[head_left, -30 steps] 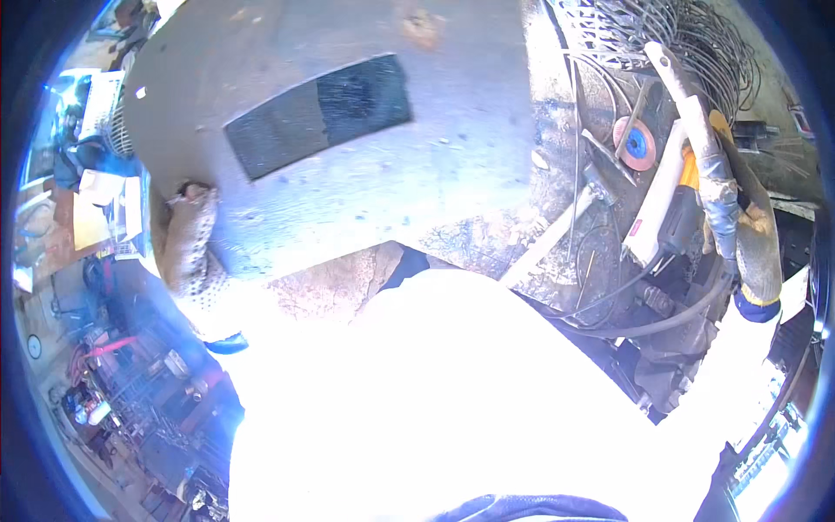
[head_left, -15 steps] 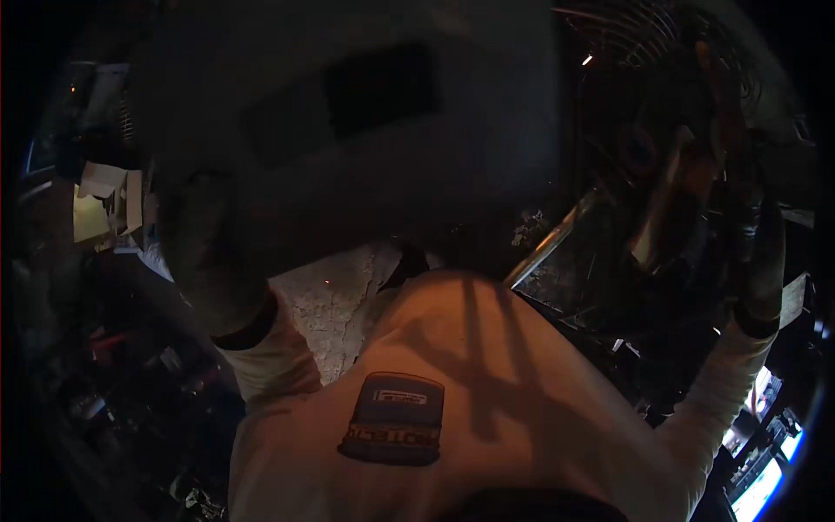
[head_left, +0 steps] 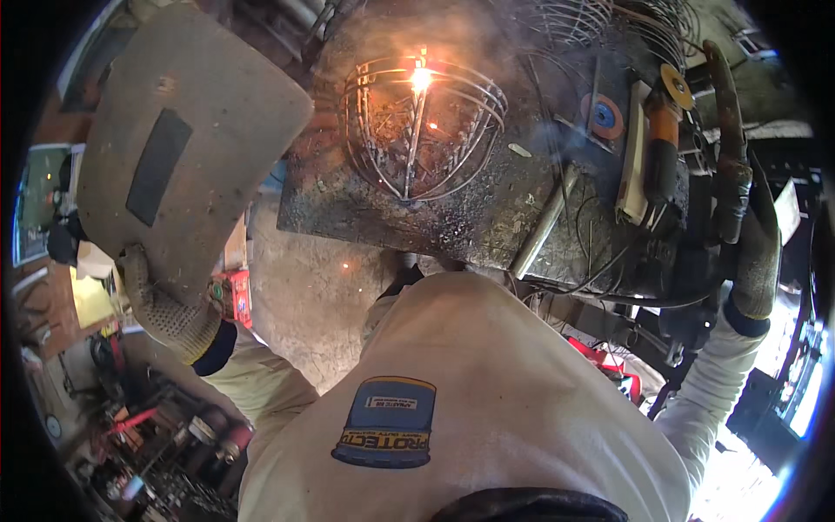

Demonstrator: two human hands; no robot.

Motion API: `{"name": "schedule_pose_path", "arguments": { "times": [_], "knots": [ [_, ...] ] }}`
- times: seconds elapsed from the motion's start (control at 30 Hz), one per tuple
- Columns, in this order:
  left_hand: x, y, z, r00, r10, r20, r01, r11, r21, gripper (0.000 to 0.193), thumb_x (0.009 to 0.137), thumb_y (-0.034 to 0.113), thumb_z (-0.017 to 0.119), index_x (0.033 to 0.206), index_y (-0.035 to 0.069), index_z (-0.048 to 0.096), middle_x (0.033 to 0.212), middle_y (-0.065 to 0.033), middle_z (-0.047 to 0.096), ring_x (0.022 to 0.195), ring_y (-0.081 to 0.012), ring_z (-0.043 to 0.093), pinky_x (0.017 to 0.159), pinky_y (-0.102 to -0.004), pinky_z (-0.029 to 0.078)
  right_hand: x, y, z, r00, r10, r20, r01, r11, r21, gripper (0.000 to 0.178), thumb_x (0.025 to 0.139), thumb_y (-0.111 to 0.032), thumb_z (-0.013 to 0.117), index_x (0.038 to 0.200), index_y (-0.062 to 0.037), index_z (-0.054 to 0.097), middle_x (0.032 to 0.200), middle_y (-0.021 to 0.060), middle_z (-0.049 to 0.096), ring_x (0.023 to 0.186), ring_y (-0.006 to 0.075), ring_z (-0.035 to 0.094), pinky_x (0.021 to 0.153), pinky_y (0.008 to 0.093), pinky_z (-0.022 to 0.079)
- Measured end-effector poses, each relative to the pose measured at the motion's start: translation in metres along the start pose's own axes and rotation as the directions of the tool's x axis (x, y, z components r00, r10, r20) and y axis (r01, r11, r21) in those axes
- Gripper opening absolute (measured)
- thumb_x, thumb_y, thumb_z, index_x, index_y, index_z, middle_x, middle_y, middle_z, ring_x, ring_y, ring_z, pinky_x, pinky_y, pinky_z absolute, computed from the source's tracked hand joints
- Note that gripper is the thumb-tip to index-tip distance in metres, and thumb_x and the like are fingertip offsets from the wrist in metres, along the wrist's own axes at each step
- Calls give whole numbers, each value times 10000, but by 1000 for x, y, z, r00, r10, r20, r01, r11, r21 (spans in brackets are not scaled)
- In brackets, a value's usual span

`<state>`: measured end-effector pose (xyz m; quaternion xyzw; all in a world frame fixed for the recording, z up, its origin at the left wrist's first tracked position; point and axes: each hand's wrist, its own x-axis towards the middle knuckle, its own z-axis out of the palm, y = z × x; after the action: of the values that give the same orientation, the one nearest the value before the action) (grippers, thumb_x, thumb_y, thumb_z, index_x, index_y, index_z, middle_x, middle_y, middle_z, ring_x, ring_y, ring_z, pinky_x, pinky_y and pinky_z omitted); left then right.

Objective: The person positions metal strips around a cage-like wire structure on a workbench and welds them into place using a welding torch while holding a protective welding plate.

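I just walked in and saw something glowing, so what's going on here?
A person in a pale top grips a shield with a dark window in the gloved left hand, off to the left. The gloved right hand holds a long handle at the right. Between them, on a dark table, sits a curved metal frame with a bright glowing spot at its far side and smoke around it. A grinder is near the table's right edge.

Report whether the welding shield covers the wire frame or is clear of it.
Clear of it: the left hand holds the shield tilted off to the left, leaving the wire frame uncovered.
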<state>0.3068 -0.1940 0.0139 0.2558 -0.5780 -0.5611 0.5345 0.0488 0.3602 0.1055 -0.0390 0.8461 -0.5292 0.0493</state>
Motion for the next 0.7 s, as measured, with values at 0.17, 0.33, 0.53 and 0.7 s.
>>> {"name": "schedule_pose_path", "arguments": {
  "times": [0.17, 0.33, 0.53, 0.7],
  "knots": [
    [32, -37, -34, 945, 216, 245, -277, 928, 248, 339, 952, 84, 679, 1273, -18, 638, 1427, -178, 551, 1242, -275, 576, 1042, -402, 501, -51, -7, 13, 1000, -6, -10, 7, 999, 51, 429, 987, -176, 599, 1389, -31, 556, 941, -5, 659, 738, 36, 605, 635, 181, 492],
    [50, -62, -24, 977, -4, 213, -26, 990, 137, 396, 947, 120, 691, 1307, -18, 606, 1344, -162, 587, 1182, -256, 609, 977, -421, 539, -110, -1, 32, 958, 44, -283, -19, 996, 91, 422, 950, -176, 613, 1339, -17, 574, 982, 13, 657, 741, 57, 623, 636, 189, 501],
    [57, -68, -16, 933, -277, 231, 291, 956, -32, 454, 917, 151, 732, 1314, -23, 597, 1253, -148, 629, 1129, -282, 634, 880, -401, 565, -171, 2, 79, 918, 92, -385, 12, 966, 259, 444, 970, -196, 618, 1361, -1, 540, 974, 68, 655, 644, 90, 626, 459, 219, 493],
    [59, -62, 15, 875, -382, 298, 409, 912, -32, 466, 925, 251, 715, 1309, 10, 609, 1198, -104, 639, 1074, -247, 653, 849, -397, 566, -207, 36, 98, 914, 164, -370, -26, 936, 350, 466, 944, -239, 660, 1319, 11, 543, 1021, 74, 660, 747, 100, 653, 593, 228, 542]
  ]
}}
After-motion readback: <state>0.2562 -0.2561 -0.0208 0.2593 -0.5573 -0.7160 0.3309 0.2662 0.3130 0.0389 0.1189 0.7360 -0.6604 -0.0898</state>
